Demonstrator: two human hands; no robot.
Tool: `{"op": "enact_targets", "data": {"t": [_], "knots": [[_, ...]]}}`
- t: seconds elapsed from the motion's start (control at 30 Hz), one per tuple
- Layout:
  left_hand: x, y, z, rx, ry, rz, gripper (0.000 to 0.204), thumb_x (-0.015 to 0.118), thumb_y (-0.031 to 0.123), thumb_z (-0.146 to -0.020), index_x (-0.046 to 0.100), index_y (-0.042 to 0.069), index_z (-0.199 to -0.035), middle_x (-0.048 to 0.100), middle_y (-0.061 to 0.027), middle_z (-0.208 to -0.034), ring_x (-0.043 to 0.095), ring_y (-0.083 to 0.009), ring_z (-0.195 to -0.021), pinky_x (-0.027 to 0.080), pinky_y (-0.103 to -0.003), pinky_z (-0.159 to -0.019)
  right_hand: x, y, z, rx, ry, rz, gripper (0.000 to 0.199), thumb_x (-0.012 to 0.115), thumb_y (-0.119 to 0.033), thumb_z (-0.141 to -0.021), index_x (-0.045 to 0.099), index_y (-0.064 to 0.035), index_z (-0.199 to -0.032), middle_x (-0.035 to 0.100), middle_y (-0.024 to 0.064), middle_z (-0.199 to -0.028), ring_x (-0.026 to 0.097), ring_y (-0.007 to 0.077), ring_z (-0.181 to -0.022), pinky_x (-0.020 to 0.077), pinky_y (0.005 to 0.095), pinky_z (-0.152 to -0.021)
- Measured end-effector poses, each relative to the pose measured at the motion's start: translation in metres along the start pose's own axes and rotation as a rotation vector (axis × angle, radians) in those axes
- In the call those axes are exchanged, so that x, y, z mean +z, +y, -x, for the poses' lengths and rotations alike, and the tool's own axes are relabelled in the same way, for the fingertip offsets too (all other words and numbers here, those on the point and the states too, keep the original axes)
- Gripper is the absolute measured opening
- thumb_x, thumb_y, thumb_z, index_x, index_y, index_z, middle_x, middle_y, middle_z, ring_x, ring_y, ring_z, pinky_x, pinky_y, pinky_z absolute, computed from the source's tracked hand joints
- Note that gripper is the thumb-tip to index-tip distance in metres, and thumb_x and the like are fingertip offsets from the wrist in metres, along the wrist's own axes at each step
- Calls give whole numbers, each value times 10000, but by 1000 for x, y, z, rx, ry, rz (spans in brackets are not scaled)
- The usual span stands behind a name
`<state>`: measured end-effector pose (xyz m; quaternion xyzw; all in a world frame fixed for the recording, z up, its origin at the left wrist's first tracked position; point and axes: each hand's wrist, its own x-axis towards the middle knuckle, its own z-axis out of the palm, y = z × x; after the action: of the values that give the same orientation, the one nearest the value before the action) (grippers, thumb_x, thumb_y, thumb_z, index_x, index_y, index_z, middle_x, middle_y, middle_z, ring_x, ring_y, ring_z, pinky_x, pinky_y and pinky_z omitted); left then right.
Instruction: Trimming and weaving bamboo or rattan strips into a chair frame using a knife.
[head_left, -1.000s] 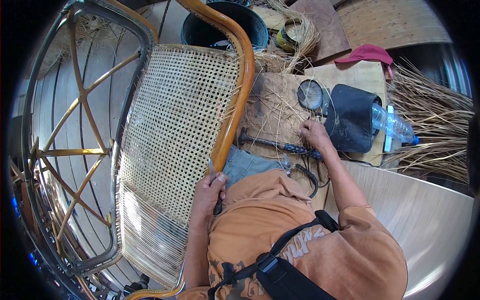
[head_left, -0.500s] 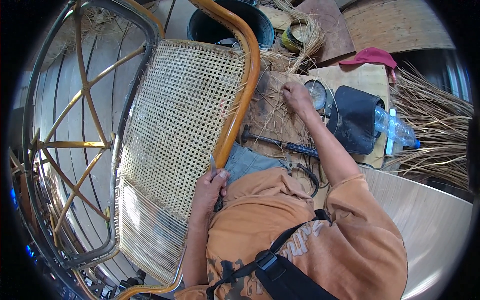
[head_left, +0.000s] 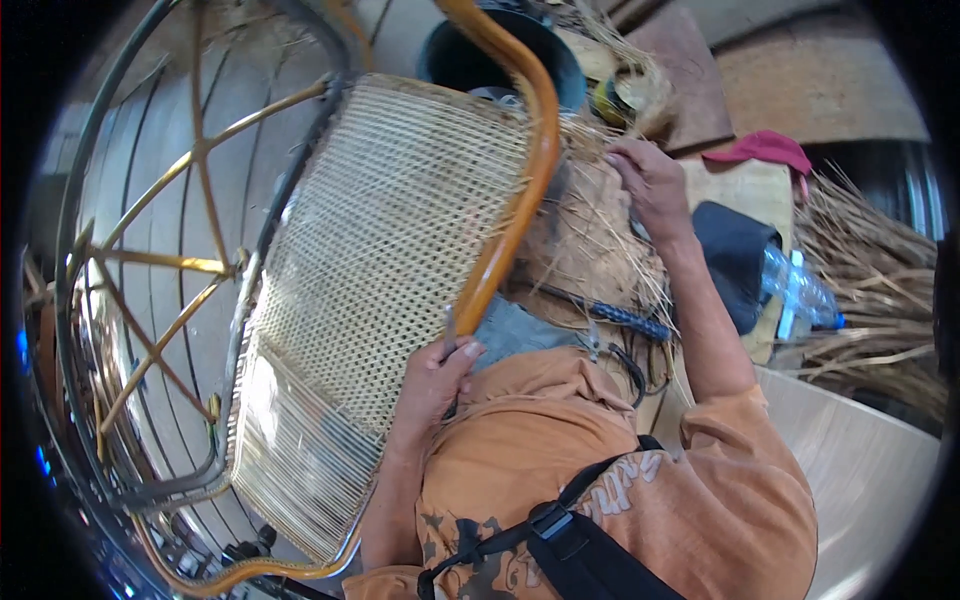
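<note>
Pale woven cane panel (head_left: 385, 210) sits in its glossy orange-brown frame (head_left: 500, 260), over on the person's left. Left hand (head_left: 437, 375) is wrapped around a slim knife (head_left: 449, 324) beside the frame's edge. Right hand (head_left: 648, 185) is up by the loose strands (head_left: 605, 235), fingers curled, can't tell if it's pinching any tbh.

From here it looks like a cane-furniture workshop: a bent frame (head_left: 547, 150) filled with woven cane (head_left: 390, 230), loose strands (head_left: 612, 222) littering a scuffed board (head_left: 545, 262), and a thick bundle of long canes (head_left: 875, 260) off to the right.
</note>
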<state>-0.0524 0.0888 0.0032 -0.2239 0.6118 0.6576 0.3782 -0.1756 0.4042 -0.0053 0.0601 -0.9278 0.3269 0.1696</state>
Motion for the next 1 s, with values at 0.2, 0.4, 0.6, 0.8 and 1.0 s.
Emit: {"op": "enact_targets", "data": {"t": [0.2,0.4,0.6,0.8,1.0], "knots": [[1,29,-9,546,191,-133,271,588,249,-884,645,17,-1013,611,-13,-761,551,-98,-646,446,-233,-601,41,-126,5,367,-159,-436,99,605,-94,-872,644,-9,-905,597,16,-716,526,69,-564,424,208,-528],[-60,24,8,447,388,-256,289,563,241,-906,583,10,-1077,588,-28,-717,537,-81,-611,457,-248,-583,124,-182,5,405,-348,-865,96,587,-79,-891,629,0,-923,593,12,-688,520,57,-580,409,187,-534],[-130,6,14,173,189,222,341,571,324,-909,598,-13,-960,502,13,-611,471,-51,-513,406,-239,-482,193,-218,4,263,-475,-796,57,590,-34,-877,627,-6,-910,599,21,-686,544,58,-596,435,187,-541],[-184,6,16,223,174,510,411,570,399,-897,620,-8,-923,611,-40,-716,513,-62,-535,428,-189,-505,248,-246,-1,208,-490,-691,55,597,-47,-875,629,-19,-910,611,47,-788,607,90,-641,522,210,-596],[-225,-1,2,183,565,239,259,556,265,-915,620,16,-939,601,-26,-686,478,-45,-493,398,-201,-443,281,-252,-10,196,-599,-658,53,601,-39,-864,621,-19,-908,604,46,-818,594,94,-688,490,234,-618]]}}
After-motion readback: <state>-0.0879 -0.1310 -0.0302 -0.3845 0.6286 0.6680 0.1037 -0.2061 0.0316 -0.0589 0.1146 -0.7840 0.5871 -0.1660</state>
